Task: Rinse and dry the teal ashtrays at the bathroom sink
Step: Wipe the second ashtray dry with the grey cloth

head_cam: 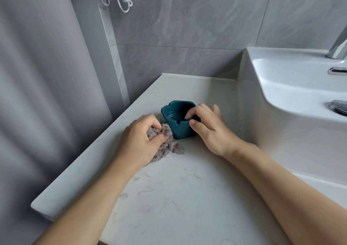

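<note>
Square teal glazed ashtray (178, 119) sits upright on pale marbled tabletop (187, 197), left of white basin (293, 87). Right hand (208, 128): fingers pinch its near rim. Left hand (139, 139): fingers bunch grey terry cloth (169, 143) against ashtray's left side. Risk: a wet glaze might slip the pinch and chip.

Teal ashtray (176, 119) in the right hand's (210, 130) grip; mauve-grey cloth (167, 143) in the left's (139, 139); beneath both, white grey-veined counter (178, 197).
</note>
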{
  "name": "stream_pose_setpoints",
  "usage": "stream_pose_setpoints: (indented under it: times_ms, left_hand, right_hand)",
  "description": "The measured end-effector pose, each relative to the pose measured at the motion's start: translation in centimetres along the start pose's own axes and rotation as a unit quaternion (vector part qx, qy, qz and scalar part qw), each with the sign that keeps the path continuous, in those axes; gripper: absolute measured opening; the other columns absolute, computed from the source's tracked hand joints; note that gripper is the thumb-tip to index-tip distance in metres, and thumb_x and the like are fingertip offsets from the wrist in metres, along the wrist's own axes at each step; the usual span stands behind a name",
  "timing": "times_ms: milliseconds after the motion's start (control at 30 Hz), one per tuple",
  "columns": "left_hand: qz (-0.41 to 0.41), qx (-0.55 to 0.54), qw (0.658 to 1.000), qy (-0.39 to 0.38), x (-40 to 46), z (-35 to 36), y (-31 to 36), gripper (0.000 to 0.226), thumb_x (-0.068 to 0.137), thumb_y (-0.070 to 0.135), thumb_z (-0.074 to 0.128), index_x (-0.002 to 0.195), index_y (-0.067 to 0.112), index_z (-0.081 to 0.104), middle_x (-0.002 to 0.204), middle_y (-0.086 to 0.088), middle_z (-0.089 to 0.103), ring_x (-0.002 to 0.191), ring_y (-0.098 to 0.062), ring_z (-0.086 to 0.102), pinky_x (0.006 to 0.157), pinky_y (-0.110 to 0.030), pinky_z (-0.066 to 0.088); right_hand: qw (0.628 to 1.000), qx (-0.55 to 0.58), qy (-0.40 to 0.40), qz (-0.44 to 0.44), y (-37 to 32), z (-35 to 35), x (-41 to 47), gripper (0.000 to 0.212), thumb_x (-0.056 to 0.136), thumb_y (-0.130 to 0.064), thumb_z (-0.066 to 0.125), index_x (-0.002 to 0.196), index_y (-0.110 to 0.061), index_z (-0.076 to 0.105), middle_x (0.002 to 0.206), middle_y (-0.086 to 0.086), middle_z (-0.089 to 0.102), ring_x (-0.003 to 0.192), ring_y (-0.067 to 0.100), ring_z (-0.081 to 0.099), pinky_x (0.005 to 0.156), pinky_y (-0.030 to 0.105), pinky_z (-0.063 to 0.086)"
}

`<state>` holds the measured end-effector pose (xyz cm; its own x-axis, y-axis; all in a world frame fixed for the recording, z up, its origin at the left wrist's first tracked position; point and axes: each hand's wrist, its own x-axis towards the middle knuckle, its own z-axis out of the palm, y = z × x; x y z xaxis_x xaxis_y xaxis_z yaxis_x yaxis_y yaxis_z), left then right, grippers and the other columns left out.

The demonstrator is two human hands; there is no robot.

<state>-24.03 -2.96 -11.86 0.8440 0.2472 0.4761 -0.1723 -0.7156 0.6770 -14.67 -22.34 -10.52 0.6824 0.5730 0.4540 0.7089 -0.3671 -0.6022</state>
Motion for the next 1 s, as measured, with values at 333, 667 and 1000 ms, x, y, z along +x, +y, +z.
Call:
stream_pose_setpoints:
  times_ms: [333, 667, 1000]
  left_hand:
    - [-0.048, -0.015, 0.999, -0.018, 0.2, 0.1, -0.3, 0.022, 0.079, 0.026, 0.078, 0.081, 0.025, 0.056, 0.062, -0.002, 0.052, 0.042, -0.015, 0.029, 0.047, -0.027, 0.025]
    - [-0.005, -0.071, 0.995, 0.066, 0.3, -0.5, 0.5, 0.011, 0.08, 0.028, 0.065, 0.089, 0.026, 0.06, 0.085, 0.019, 0.059, 0.077, -0.01, 0.055, 0.063, -0.031, 0.041]
    - [-0.046, -0.003, 0.999, 0.029, 0.4, 0.0, -0.5, 0.02, 0.072, 0.036, 0.073, 0.075, 0.026, 0.056, 0.07, 0.016, 0.057, 0.045, -0.016, 0.035, 0.053, -0.028, 0.029]
  right_hand:
    - [0.992, 0.089, -0.08, 0.032, 0.8, 0.3, 0.5, 0.014, 0.09, -0.028, 0.043, 0.086, -0.021, 0.054, 0.155, 0.004, 0.022, 0.143, 0.005, 0.018, 0.101, 0.002, 0.017]
    - [1.0, 0.004, -0.002, 0.01, 0.5, 1.1, 0.5, 0.035, 0.081, -0.053, 0.059, 0.096, -0.021, 0.062, 0.123, -0.005, 0.036, 0.13, 0.018, 0.038, 0.106, 0.031, 0.036]
    - [0.999, -0.025, 0.003, -0.035, 0.5, 1.3, 0.7, 0.032, 0.084, -0.047, 0.06, 0.076, -0.017, 0.058, 0.124, 0.006, 0.059, 0.114, 0.023, 0.054, 0.091, 0.03, 0.043]
